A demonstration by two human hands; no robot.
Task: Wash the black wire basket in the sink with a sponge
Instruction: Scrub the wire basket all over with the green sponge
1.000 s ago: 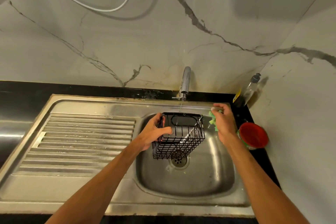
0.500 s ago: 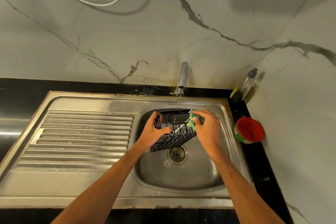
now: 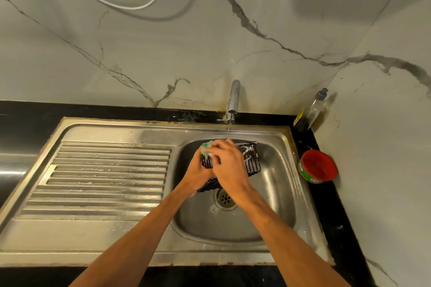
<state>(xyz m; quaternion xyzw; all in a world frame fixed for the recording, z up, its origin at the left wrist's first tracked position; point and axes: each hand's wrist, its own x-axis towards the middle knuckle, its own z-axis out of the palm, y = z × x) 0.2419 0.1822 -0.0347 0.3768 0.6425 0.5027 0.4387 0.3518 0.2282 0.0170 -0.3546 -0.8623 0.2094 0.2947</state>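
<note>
Both hands meet just beyond the drain [image 3: 225,198]. The left hand [image 3: 197,176] grips the near-left side of the black wire basket [image 3: 252,161], its fingers mostly hidden. The right hand [image 3: 229,166] crosses over it, fingers curled round a green sponge [image 3: 206,148] pressed to the basket's far-left rim. The steel sink [image 3: 277,137] has its ribbed drainboard [image 3: 105,177] left of the drain. The basket is held tilted over the bowl, white suds on its wires. Beyond the drain, a tap [image 3: 234,98] runs a thin stream toward the basket's far rim. Right of the drain stand a red-lidded tub [image 3: 318,165] and, farther back, a bottle [image 3: 311,113].
</note>
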